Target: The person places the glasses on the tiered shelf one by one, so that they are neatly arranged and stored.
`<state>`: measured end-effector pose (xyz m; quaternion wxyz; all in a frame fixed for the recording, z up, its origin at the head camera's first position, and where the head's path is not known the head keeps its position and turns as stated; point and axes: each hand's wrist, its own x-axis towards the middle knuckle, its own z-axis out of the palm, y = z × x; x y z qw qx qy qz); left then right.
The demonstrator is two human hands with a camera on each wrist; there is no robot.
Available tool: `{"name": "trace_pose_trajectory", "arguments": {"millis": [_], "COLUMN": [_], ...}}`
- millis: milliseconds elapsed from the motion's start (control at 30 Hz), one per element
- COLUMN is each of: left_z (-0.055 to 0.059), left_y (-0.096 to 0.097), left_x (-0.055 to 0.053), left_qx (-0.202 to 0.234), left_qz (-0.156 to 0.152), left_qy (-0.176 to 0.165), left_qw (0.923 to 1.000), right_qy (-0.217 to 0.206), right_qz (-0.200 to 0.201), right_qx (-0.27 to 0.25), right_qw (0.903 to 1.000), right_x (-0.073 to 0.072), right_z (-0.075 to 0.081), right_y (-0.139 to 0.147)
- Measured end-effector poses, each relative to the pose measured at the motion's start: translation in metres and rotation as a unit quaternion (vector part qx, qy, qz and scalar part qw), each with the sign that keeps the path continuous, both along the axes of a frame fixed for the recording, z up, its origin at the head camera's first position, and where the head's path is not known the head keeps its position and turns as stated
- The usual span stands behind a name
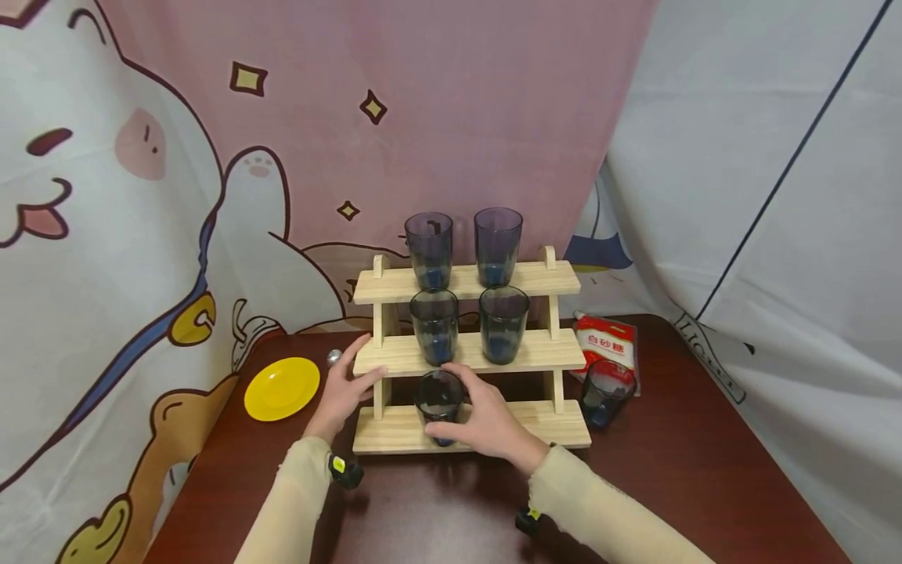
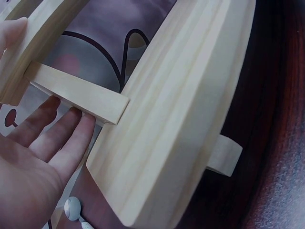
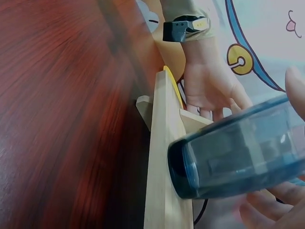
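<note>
My right hand (image 1: 493, 421) grips a dark tinted glass (image 1: 438, 394), thumb on the near side and fingers on the far side. The glass stands nearly upright at the bottom tier of a pale wooden three-tier display rack (image 1: 535, 427); the right wrist view shows its thick base (image 3: 178, 169) right at the board. My left hand (image 1: 340, 398) holds the left end of the rack's middle tier, its thumb at the board and other fingers against the upright (image 2: 78, 93). Two similar glasses stand on the middle tier, and two more on the top tier.
Right of the rack, another tinted glass (image 1: 604, 395) stands tilted-looking before a red and white packet (image 1: 609, 341). A yellow plate (image 1: 282, 389) lies at the left, with a spoon (image 2: 73, 208) beside the rack. Printed cloth (image 1: 458, 117) hangs close behind the dark table (image 1: 705, 470).
</note>
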<state>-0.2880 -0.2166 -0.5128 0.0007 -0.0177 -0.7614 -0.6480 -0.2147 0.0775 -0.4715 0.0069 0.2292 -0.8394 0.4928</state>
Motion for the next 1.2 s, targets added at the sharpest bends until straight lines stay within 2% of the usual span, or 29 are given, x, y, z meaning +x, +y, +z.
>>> {"name": "trace_pose_trajectory", "arguments": {"millis": [200,367,467,500,567,767,933,1067,1200], "left_z": [0.000,0.005,0.004,0.000,-0.001,-0.001,-0.002,-0.001,0.001], "left_y": [0.002,0.003,0.003,0.002,0.002,0.003,0.002,0.001,0.001], "left_x": [0.000,0.004,0.003,0.001,0.001,0.002,0.000,0.000,-0.001], "left_qx": [0.009,0.010,0.009,0.010,0.011,0.012,0.013,0.010,0.005], "left_qz": [-0.007,-0.008,-0.005,-0.005,-0.005,-0.004,-0.002,0.004,0.009], "left_qy": [-0.003,-0.008,-0.015,-0.013,-0.016,-0.012,-0.006,-0.008,-0.010], "left_qw": [0.9999,0.9999,0.9998,0.9999,0.9998,0.9999,0.9999,0.9999,0.9999], "right_qy": [0.013,0.021,0.039,0.048,0.078,0.163,0.205,0.209,0.179], "right_qz": [0.004,-0.006,-0.015,-0.019,-0.029,-0.078,-0.142,-0.195,-0.225], "right_qx": [-0.008,-0.012,-0.014,-0.012,-0.003,0.041,0.079,0.117,0.141], "right_qw": [0.9999,0.9997,0.9990,0.9986,0.9965,0.9827,0.9652,0.9513,0.9473], "right_x": [0.005,0.014,0.020,0.022,0.026,0.031,0.030,0.024,0.017], "right_z": [-0.005,-0.004,0.000,0.001,0.005,0.013,0.018,0.019,0.013], "right_y": [0.025,0.051,0.067,0.072,0.084,0.120,0.152,0.176,0.195]}}
